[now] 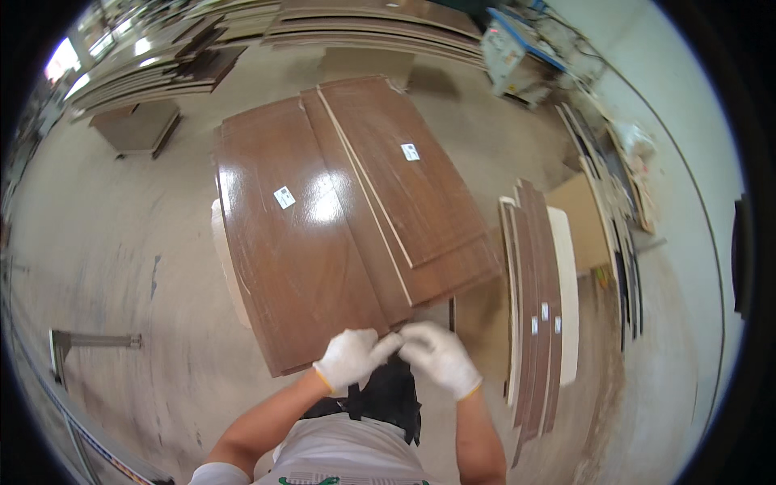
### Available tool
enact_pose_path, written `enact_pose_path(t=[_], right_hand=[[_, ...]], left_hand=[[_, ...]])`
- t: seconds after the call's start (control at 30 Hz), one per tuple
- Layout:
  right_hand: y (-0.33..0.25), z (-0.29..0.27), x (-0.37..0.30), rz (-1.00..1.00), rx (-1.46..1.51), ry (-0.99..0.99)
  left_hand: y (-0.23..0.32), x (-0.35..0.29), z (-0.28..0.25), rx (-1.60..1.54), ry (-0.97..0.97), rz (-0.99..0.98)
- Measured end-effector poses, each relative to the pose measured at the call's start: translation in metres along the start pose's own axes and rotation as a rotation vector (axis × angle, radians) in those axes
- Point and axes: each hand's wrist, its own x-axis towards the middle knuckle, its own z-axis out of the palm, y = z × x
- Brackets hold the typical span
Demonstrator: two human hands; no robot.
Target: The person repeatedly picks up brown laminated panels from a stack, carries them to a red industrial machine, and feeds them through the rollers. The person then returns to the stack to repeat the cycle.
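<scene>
Both my hands wear white gloves and meet close together at the near edge of a stack of brown boards. My left hand (pixel 349 358) is closed, its thumb pointing toward the right hand; whatever it may hold is too small to make out. My right hand (pixel 444 360) bends inward just beside it, its fingers smeared by motion. In front of them a glossy brown board (pixel 275 234) with a white label lies on the left of the stack. A narrower brown board (pixel 404 162), also labelled, rests at a slant on the right, overlapping others beneath.
Long narrow brown strips (pixel 535 323) with labels stand at the right, beside a pale panel (pixel 563 299). More boards lean along the right wall. Stacks of boards (pixel 153 73) lie at the back, with a blue-and-white machine (pixel 517 56) at the far right. A metal frame (pixel 97 341) stands left.
</scene>
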Motion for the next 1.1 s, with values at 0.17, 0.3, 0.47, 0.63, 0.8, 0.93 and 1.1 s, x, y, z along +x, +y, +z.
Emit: enact_pose_path(t=[0.17, 0.3, 0.47, 0.63, 0.8, 0.93, 1.1], right_hand=[[0.133, -0.161, 0.205, 0.296, -0.666, 0.511], [0.188, -0.213, 0.308, 0.397, -0.613, 0.203], [0.186, -0.225, 0.323, 0.39, -0.533, 0.082], [0.159, -0.199, 0.251, 0.249, -0.314, -0.043], [0.123, -0.145, 0.125, 0.442, 0.388, -0.48], [0.094, -0.073, 0.123, 0.519, 1.177, -0.127], [0.04, 0.02, 0.119, 0.346, 1.068, -0.4]], left_hand=[[-0.028, 0.188, 0.027, 0.052, 0.275, -0.186], [-0.036, 0.274, 0.024, 0.078, 0.291, -0.53], [-0.008, 0.259, -0.007, -0.22, 0.279, -0.672], [-0.001, 0.168, -0.019, -1.157, 0.378, -0.592], [-0.008, 0.017, -0.009, -1.078, 0.627, -0.508], [-0.018, -0.11, -0.017, -0.704, 0.609, -0.538], [-0.06, -0.247, 0.015, -1.259, 1.214, -0.2]])
